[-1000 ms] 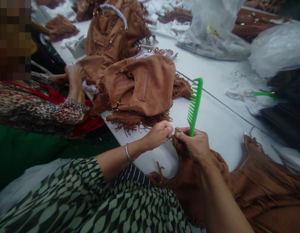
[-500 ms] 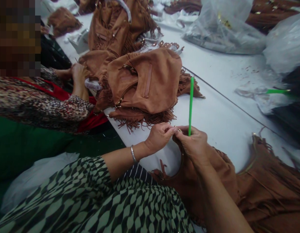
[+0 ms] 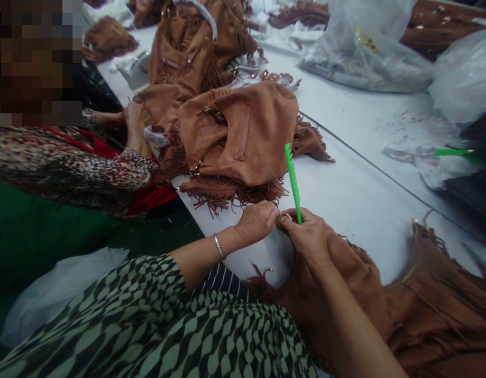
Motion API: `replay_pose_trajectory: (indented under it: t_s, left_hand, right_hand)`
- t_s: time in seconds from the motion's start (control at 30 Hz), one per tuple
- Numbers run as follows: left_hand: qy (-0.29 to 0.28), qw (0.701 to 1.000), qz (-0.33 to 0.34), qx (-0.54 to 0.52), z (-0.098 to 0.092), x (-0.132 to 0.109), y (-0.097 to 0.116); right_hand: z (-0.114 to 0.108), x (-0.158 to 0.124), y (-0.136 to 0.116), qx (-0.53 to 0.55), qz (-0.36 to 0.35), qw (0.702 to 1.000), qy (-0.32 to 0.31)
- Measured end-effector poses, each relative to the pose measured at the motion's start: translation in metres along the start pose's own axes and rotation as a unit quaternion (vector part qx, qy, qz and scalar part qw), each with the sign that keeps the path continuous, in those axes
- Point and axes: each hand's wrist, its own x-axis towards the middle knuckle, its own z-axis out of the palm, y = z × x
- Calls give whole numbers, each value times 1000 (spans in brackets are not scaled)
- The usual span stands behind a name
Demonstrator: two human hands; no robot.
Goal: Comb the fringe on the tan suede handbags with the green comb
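My left hand (image 3: 257,223), a silver bangle on its wrist, is closed in a pinch beside the other hand's fingertips. What it pinches is too small to make out. With its fingers closed, my right hand (image 3: 309,232) grips the top end of a brown suede bag (image 3: 345,278), where a small gold-coloured metal piece shows. A thin green stick with teeth along one side (image 3: 293,181) also stands up out of that hand. The bag's body hangs across my lap and the table edge, partly behind my right forearm.
Another brown fringed bag (image 3: 262,131) lies ahead on the white table (image 3: 345,194). At left, a co-worker's hand (image 3: 136,123) touches brown suede. Clear plastic bags (image 3: 365,52) sit at the back right; a second green stick (image 3: 451,152) lies at right.
The green stick has tipped left and turned, so its teeth show. My hands have shifted slightly, and their fingertips have drawn a little apart.
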Motion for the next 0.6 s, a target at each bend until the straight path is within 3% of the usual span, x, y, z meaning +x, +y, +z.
replay_pose_trajectory:
  t_s: [0.17,0.37,0.53,0.6]
  left_hand:
    - [30,998,-4,-53,1,-3,-7]
    - [-28,995,-36,-87,-4,3,-10]
    - [-49,969,-73,-230,0,2,-15]
    - [-41,958,-87,-270,0,2,-15]
  right_hand:
    - [-3,0,2,-124,-53,987,-85]
    - [1,-5,8,-122,-81,988,-45]
    - [-2,-2,5,-117,-53,984,-121]
    - [-1,-1,1,-143,-29,981,-126]
